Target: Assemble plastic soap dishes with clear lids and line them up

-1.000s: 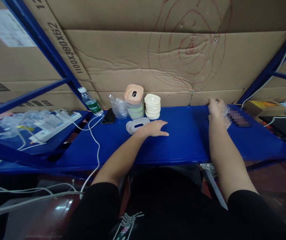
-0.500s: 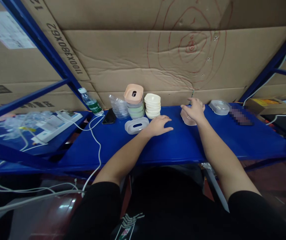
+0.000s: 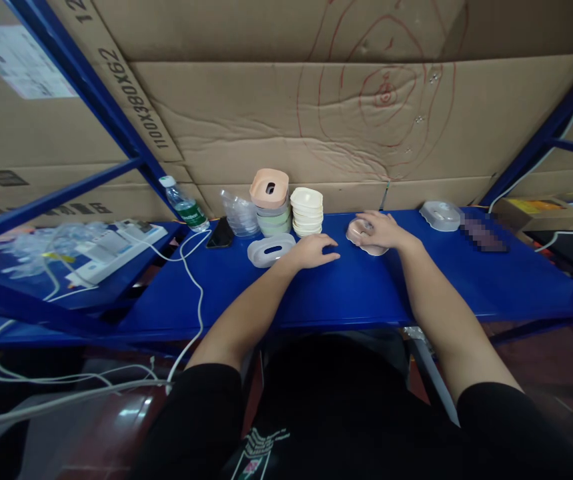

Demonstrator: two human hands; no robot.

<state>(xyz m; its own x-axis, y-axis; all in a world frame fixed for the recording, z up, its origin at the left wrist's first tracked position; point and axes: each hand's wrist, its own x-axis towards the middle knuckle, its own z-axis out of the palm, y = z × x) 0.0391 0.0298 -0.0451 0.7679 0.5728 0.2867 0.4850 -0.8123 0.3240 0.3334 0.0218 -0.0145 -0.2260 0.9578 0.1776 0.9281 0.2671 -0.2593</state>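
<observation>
My right hand [image 3: 383, 231] has its fingers curled over a pinkish dish with a clear cover [image 3: 354, 232], which rests on the blue table. Part of that dish is hidden under the hand. My left hand [image 3: 312, 252] hovers low over the table with thumb and fingers apart, holding nothing. Close to its wrist lies a light grey oval tray with a slot [image 3: 261, 254]. Behind it stand a stack of cream dishes [image 3: 307, 213] and a stack of grey and green dishes topped by a peach slotted tray [image 3: 269, 180].
Nested clear covers [image 3: 240, 217], a black phone [image 3: 220, 233] and a water bottle [image 3: 185, 205] stand at the left. Another clear-covered dish [image 3: 441, 215] sits at the right. A white cable [image 3: 199, 287] crosses the table's left part; a cardboard wall [image 3: 236, 113] closes off the back.
My right hand has come down from above the pinkish dish and closed round it; hand and dish are slightly further left. My left hand's fingers have curled a little.
</observation>
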